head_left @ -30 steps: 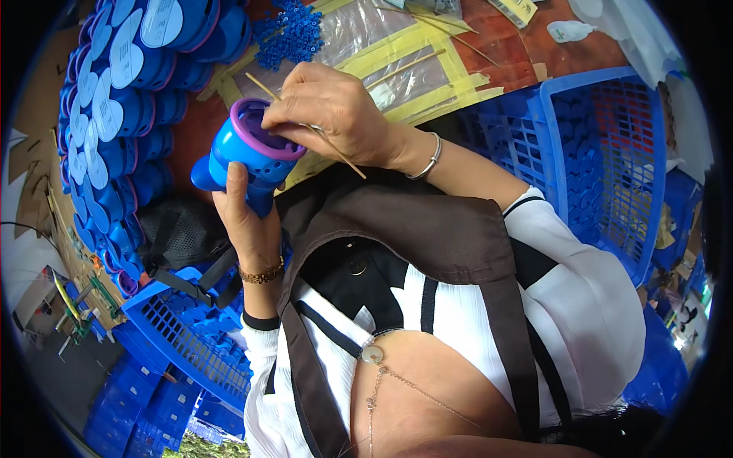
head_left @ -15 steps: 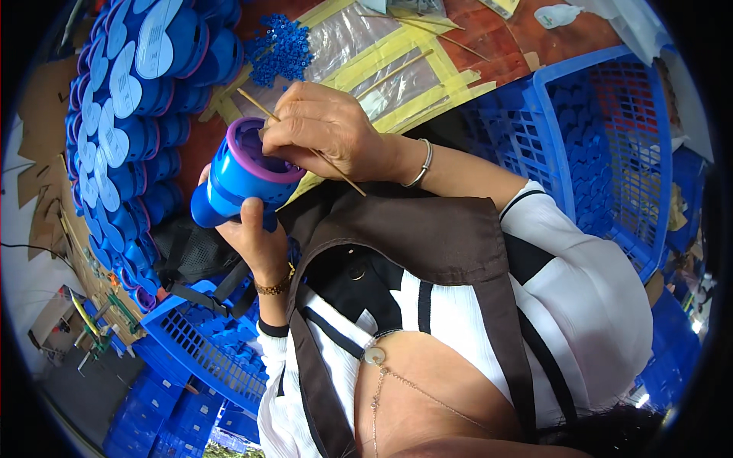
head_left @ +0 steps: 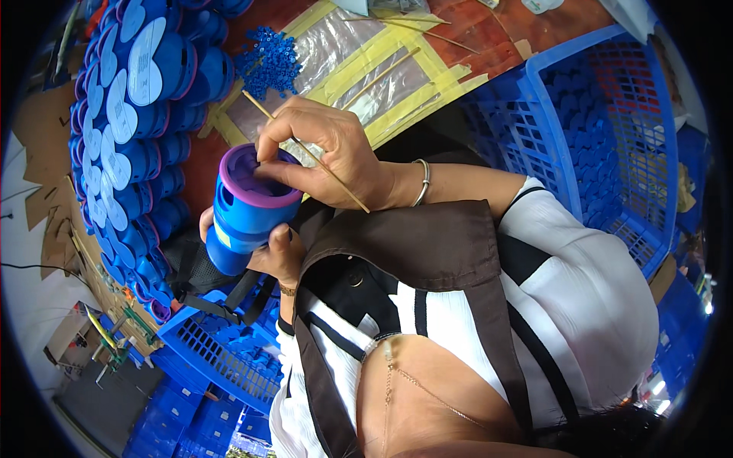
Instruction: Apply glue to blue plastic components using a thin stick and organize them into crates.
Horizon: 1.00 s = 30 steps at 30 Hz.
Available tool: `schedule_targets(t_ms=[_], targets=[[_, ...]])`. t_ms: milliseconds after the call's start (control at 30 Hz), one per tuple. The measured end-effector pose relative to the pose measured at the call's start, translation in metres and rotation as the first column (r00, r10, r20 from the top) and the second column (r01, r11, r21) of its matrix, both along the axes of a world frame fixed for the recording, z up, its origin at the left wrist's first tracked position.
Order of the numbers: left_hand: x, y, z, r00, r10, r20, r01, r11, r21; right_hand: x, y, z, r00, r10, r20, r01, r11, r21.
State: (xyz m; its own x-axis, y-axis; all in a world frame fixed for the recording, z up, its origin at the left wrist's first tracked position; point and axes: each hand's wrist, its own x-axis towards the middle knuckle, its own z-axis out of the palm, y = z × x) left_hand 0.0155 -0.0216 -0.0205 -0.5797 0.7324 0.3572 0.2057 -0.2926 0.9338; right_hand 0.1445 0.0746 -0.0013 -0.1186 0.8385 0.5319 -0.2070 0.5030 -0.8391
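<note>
My left hand point(head_left: 281, 256) is wrapped round a blue plastic cup-shaped part point(head_left: 246, 223) with a purple rim. The part is tilted, its open end facing up toward my right hand. My right hand point(head_left: 324, 149) holds a thin wooden stick point(head_left: 343, 188) that crosses the hand, one end beyond the knuckles and the other near the wrist. Thumb and fingertips of that hand dip inside the purple rim; whether they pinch anything in there is hidden. A heap of small blue plastic pieces point(head_left: 267, 62) lies on the table beyond the cup.
Stacked blue parts with pale rounded faces point(head_left: 122, 111) rise at the left. A blue crate point(head_left: 561, 145) holding blue pieces stands at right, another crate point(head_left: 217, 359) at lower left. Yellow tape point(head_left: 412, 107) frames clear film on the red table; more sticks point(head_left: 385, 75) lie there.
The blue part has moved down a little and been turned more upright. My right fingers have shifted lower with it and reach into the opening, the stick still in that hand.
</note>
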Motion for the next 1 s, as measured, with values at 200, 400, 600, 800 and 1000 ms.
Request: schedule_targets(t_ms=[200,400,600,800,1000], targets=[[0.004,-0.001,0.005,0.997,-0.067,-0.035,0.067,0.998,-0.016,0.000,0.000,-0.006,0.995,0.065,-0.077,-0.065,0.998,-0.003],[0.021,-0.002,0.016,0.988,0.063,0.140,-0.055,0.997,-0.061,0.001,0.003,-0.004,0.998,0.068,-0.011,-0.067,0.993,0.100],[0.005,-0.008,0.007,0.996,-0.009,0.090,0.017,0.996,-0.087,0.005,0.006,-0.002,0.997,0.047,0.053,-0.058,0.975,0.214],[-0.003,-0.009,0.005,0.998,-0.039,-0.047,0.038,0.999,-0.027,0.010,0.003,0.006,0.996,0.091,0.009,-0.092,0.986,0.136],[-0.007,-0.005,0.019,0.966,-0.251,-0.068,0.245,0.966,-0.080,0.012,-0.001,0.003,0.994,0.101,-0.028,-0.102,0.994,-0.029]])
